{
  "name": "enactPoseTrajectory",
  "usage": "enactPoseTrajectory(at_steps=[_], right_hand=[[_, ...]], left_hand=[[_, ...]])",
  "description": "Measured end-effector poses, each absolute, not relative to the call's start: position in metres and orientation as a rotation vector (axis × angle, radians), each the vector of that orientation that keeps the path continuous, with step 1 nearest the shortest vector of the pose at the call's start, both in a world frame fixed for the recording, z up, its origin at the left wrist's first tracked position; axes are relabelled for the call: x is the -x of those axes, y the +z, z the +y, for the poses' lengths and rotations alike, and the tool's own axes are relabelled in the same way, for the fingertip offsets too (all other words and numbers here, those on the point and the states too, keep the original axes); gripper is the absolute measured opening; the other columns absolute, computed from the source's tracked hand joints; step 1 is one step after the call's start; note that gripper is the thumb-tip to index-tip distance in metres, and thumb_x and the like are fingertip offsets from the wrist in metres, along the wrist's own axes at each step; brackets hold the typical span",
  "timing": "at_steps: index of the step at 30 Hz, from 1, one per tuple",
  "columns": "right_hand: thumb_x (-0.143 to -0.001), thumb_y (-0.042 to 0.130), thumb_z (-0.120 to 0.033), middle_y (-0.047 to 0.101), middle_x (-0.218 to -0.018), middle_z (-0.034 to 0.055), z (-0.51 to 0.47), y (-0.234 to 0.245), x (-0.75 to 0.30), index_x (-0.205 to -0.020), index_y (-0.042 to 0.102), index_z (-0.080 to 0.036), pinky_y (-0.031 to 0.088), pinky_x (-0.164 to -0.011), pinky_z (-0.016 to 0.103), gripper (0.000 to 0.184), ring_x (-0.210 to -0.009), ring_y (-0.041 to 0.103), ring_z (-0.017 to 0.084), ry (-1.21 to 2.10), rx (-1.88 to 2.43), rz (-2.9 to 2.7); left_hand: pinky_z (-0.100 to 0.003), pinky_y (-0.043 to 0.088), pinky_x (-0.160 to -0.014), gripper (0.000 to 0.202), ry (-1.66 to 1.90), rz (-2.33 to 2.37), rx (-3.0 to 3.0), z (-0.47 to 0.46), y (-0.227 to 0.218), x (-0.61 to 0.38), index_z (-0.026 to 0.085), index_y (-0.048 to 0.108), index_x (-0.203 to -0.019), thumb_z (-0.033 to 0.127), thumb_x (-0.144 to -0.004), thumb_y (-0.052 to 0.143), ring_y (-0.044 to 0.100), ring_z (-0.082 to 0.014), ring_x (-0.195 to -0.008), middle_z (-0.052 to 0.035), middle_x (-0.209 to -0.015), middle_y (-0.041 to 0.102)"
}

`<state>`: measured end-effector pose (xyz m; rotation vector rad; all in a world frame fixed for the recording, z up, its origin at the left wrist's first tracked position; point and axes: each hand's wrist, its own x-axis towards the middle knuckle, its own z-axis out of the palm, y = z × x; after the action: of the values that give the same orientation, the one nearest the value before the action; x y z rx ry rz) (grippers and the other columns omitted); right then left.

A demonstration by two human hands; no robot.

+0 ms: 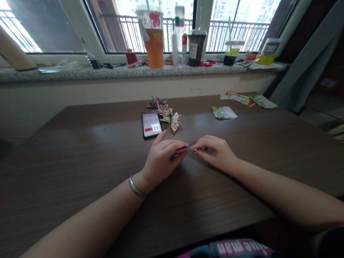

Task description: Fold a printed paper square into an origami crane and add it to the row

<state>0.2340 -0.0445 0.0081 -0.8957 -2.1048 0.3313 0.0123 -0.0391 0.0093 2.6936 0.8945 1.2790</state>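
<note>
Pinching from both sides, the left hand [159, 159] and the right hand [216, 151] meet low over the table [73, 173]. The fingers of each are curled nearly closed, with thumb and fingertips clamped on one small folded paper piece [186, 149] with red print. It sits between the two hands, just above the wood, and the fingers hide most of it. Such a tight two-sided grip probably serves to press a crease flat. A bracelet [135, 187] rings the left wrist. Just beyond the hands lies a phone [151, 124], screen lit and facing the person, likely put there to be read while working. Beside it a pile of folded paper shapes [166, 111] lies clustered, apart from the flat paper stacks [224, 112] to the right. Drink cups [153, 38] line the windowsill [65, 75].
</note>
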Motion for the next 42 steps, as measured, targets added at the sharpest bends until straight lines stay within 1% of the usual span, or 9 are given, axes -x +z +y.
enactPoseTrajectory(at_steps=[6, 15, 21, 24, 28, 30, 33, 38, 42], right_hand=[[-0.087, 0.061, -0.026, 0.07, -0.083, 0.0045, -0.0454, 0.0073, -0.2332, -0.085, 0.069, -0.021, 0.05, -0.07, 0.028, 0.01, -0.076, 0.062, 0.015, 0.298, 0.914, -2.116], [-0.087, 0.061, -0.025, 0.069, -0.081, 0.0041, -0.0467, 0.0087, -0.2317, -0.083, 0.068, -0.02, 0.05, -0.069, 0.027, 0.009, -0.076, 0.062, 0.015, 0.288, 0.904, -2.105], [-0.088, 0.06, -0.027, 0.068, -0.08, 0.0041, -0.047, 0.0088, -0.2318, -0.081, 0.068, -0.021, 0.049, -0.069, 0.028, 0.012, -0.075, 0.062, 0.015, 0.287, 0.902, -2.121], [-0.087, 0.059, -0.026, 0.068, -0.08, 0.0041, -0.0471, 0.0087, -0.2322, -0.079, 0.066, -0.021, 0.049, -0.07, 0.027, 0.012, -0.075, 0.062, 0.015, 0.272, 0.891, -2.137], [-0.087, 0.058, -0.023, 0.067, -0.081, 0.0044, -0.0489, 0.0102, -0.2321, -0.079, 0.065, -0.021, 0.049, -0.071, 0.026, 0.011, -0.077, 0.062, 0.015, 0.196, 0.888, -2.173], [-0.087, 0.058, -0.024, 0.068, -0.081, 0.0042, -0.0503, 0.0117, -0.2318, -0.079, 0.065, -0.021, 0.048, -0.072, 0.027, 0.011, -0.078, 0.062, 0.015, 0.139, 0.906, -2.202], [-0.087, 0.058, -0.024, 0.068, -0.081, 0.0041, -0.052, 0.0141, -0.232, -0.079, 0.066, -0.021, 0.048, -0.071, 0.026, 0.011, -0.077, 0.062, 0.016, 0.039, 0.93, -2.225], [-0.085, 0.059, -0.023, 0.068, -0.082, 0.0049, -0.0521, 0.015, -0.2343, -0.08, 0.066, -0.02, 0.049, -0.069, 0.027, 0.009, -0.075, 0.063, 0.016, -0.081, 0.9, -2.188], [-0.086, 0.06, -0.022, 0.068, -0.084, 0.0054, -0.0515, 0.0147, -0.2363, -0.084, 0.067, -0.02, 0.05, -0.07, 0.028, 0.007, -0.077, 0.063, 0.016, -0.073, 0.846, -2.18]], left_hand=[[-0.05, 0.033, -0.11, 0.01, 1.256, 0.824, -2.667, -0.039, 0.0107, -0.0132, 0.02, 0.063, -0.098, 0.021, -0.088, 0.059, 0.07, -0.0158, -0.085, -0.0022, -0.094, 0.074], [-0.049, 0.031, -0.112, 0.011, 1.267, 0.784, -2.654, -0.0382, 0.0104, -0.0131, 0.021, 0.062, -0.097, 0.016, -0.09, 0.054, 0.07, -0.0144, -0.087, -0.0012, -0.096, 0.074], [-0.048, 0.03, -0.112, 0.01, 1.259, 0.77, -2.648, -0.038, 0.0103, -0.0122, 0.021, 0.062, -0.096, 0.017, -0.091, 0.055, 0.07, -0.0143, -0.087, -0.0011, -0.096, 0.074], [-0.048, 0.031, -0.111, 0.01, 1.24, 0.777, -2.656, -0.0387, 0.011, -0.0121, 0.021, 0.062, -0.097, 0.019, -0.091, 0.054, 0.069, -0.0147, -0.087, -0.0016, -0.096, 0.074], [-0.046, 0.03, -0.111, 0.013, 1.244, 0.769, -2.675, -0.0422, 0.0142, -0.0123, 0.02, 0.062, -0.102, 0.021, -0.09, 0.057, 0.067, -0.0154, -0.094, -0.0031, -0.1, 0.073], [-0.045, 0.03, -0.111, 0.015, 1.276, 0.738, -2.692, -0.0442, 0.0164, -0.0123, 0.021, 0.062, -0.103, 0.023, -0.089, 0.06, 0.067, -0.0154, -0.094, -0.0027, -0.099, 0.073], [-0.044, 0.031, -0.11, 0.011, 1.357, 0.679, -2.709, -0.045, 0.0184, -0.0119, 0.024, 0.064, -0.099, 0.024, -0.088, 0.061, 0.067, -0.0149, -0.092, -0.0002, -0.095, 0.073], [-0.043, 0.035, -0.106, 0.009, 1.457, 0.67, -2.695, -0.0403, 0.0167, -0.0103, 0.025, 0.065, -0.093, 0.022, -0.085, 0.065, 0.066, -0.0158, -0.093, 0.0013, -0.093, 0.074], [-0.038, 0.045, -0.093, 0.007, 1.497, 0.668, -2.684, -0.0385, 0.0171, -0.0107, 0.024, 0.066, -0.091, 0.021, -0.084, 0.066, 0.067, -0.0162, -0.089, 0.0008, -0.09, 0.074]])
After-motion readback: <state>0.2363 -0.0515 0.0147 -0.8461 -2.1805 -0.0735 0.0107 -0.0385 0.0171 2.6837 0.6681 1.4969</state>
